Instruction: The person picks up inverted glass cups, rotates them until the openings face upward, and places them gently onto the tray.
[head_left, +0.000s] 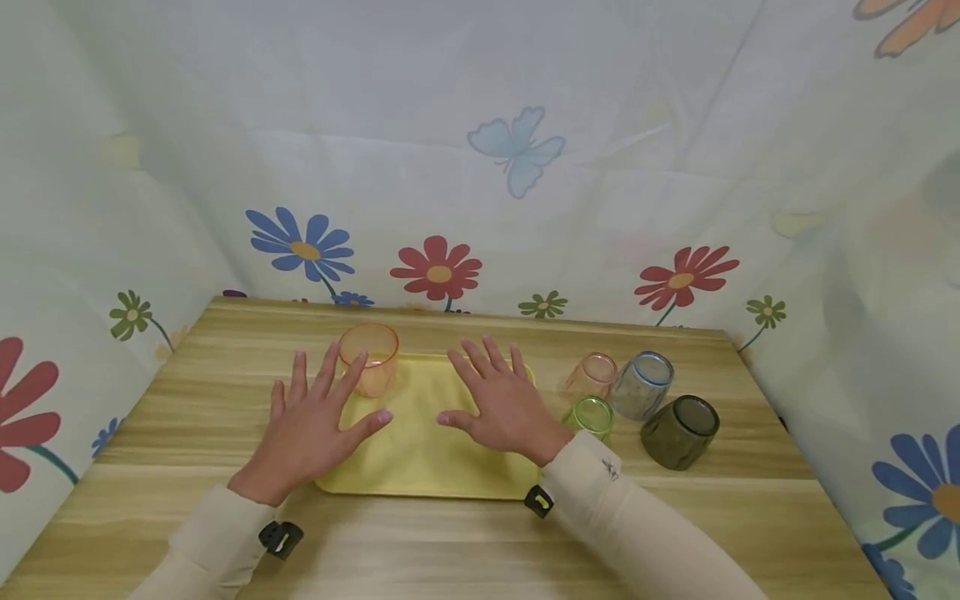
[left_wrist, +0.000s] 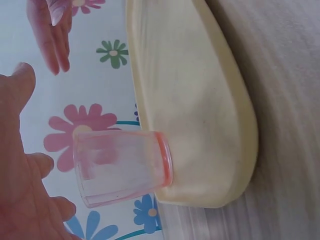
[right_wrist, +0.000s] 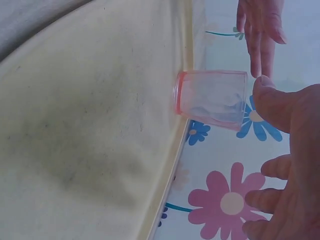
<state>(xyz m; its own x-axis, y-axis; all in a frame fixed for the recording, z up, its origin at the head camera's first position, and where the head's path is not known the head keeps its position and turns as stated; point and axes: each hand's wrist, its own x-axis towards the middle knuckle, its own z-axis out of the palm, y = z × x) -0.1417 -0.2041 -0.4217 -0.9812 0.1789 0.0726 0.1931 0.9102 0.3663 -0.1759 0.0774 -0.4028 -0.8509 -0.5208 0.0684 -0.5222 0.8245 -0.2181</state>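
Observation:
An orange-pink clear cup (head_left: 375, 379) stands upright in the back left corner of a yellow tray (head_left: 420, 483). My left hand (head_left: 300, 433) hovers above the tray's left side, fingers spread; its index fingertip overlaps the cup in the head view. A gap separates that hand from the cup (left_wrist: 120, 165) in the left wrist view. Over the right part of the tray, my right hand (head_left: 506, 408) is held palm down with fingers spread, holding nothing. The right wrist view shows the same cup (right_wrist: 212, 97) beyond the tray surface (right_wrist: 90, 125).
Right of the tray several clear cups stand with narrow ends up: pink (head_left: 588, 379), blue-rimmed (head_left: 641, 387), green (head_left: 591, 417) and dark grey (head_left: 678, 433). The wood-patterned table (head_left: 420, 550) meets a flowered cloth (head_left: 360, 167) at the back and sides.

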